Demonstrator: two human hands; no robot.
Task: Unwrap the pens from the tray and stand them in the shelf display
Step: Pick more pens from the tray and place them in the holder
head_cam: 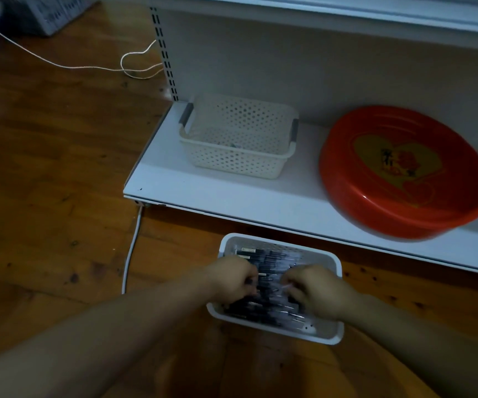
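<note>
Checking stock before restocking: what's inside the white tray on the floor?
The tray holds a pile of dark wrapped pens. The left hand and right hand cover its middle, each pinching something there; the pens beneath them and the tray's bottom are hidden.

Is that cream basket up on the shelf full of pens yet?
Nearly empty. The cream basket shows bare perforated walls and floor, with only a small dark thing at the bottom; the pens still lie in the white tray.

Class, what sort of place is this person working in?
Probably a small shop: a white slotted retail shelf, a perforated basket displayed on it, and a tray of wrapped pens below.
</note>
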